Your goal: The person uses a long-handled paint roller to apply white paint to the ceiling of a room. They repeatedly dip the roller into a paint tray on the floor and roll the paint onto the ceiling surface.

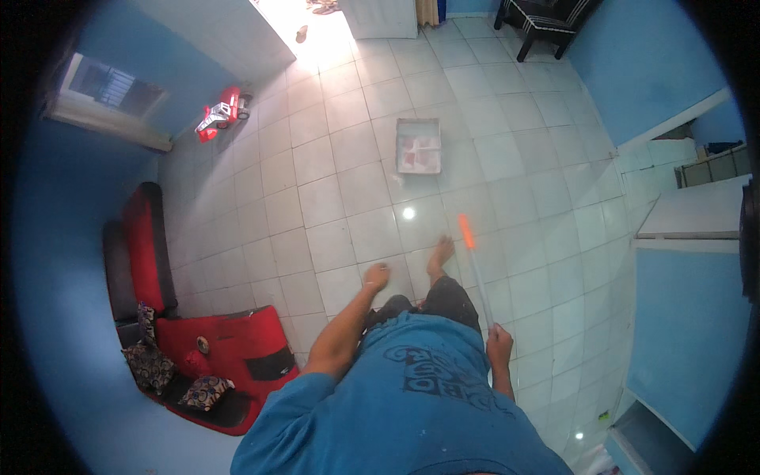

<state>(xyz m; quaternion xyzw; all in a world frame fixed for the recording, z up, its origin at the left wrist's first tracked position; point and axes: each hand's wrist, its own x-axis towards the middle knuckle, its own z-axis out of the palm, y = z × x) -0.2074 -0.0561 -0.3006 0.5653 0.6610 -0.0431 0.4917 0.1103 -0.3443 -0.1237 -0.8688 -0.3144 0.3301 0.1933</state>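
Note:
My right hand (499,346), low at my right side, is closed round a long pale pole (480,279) with a bright orange end (466,232). The pole slants forward from the hand, and its orange end lies beyond my bare foot (440,255). What part of the pole continues behind the hand is hidden. In front of my body, my left hand (378,276) hangs over the tiles with its fingers curled in, and I see nothing in them. Ahead on the floor sits a shallow rectangular box (418,123) with pale and pinkish contents, out of reach of both hands.
A red and black sofa (261,332) with patterned cushions (207,392) stands at the left. A red and white toy vehicle (224,113) is by the left wall. Far ahead are an open doorway (305,32) and a black chair (545,22). Blue-sided furniture (689,317) bounds the right.

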